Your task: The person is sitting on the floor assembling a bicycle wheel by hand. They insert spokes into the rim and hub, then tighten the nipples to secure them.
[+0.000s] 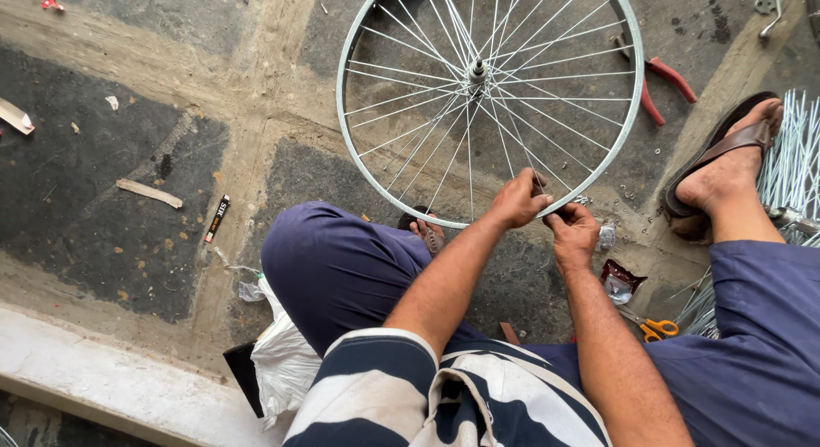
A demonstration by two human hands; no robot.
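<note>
- the bicycle wheel point(489, 97) stands on the stone floor point(128, 165) in front of the seated person, its near edge at the hands and between the knees; the rest tilts away from the camera.
- left hand point(517, 199) is closed over the near part of the metal rim point(346, 122), fingers curled tight; something small and dark shows at the thumb, but i cannot tell what it is.
- right hand point(572, 233) sits just beside it, touching the same stretch of rim from below, fingers folded narrow around the rim or a small part there.
- judged from its build, the wheel should be light for its size and stiff around the hoop, so the rim is the sound place to hold.
- the thin spokes point(427, 148) look springy and easy to bend; better not to grip or lean on them.
- the hub point(477, 70) at the centre is a second firm point.
- bare polished metal may slip in the fingers.
- red-handled pliers point(662, 84) lie beyond the rim; orange scissors point(658, 329) and a bundle of loose spokes point(790, 157) lie by the sandalled foot point(726, 169).
</note>
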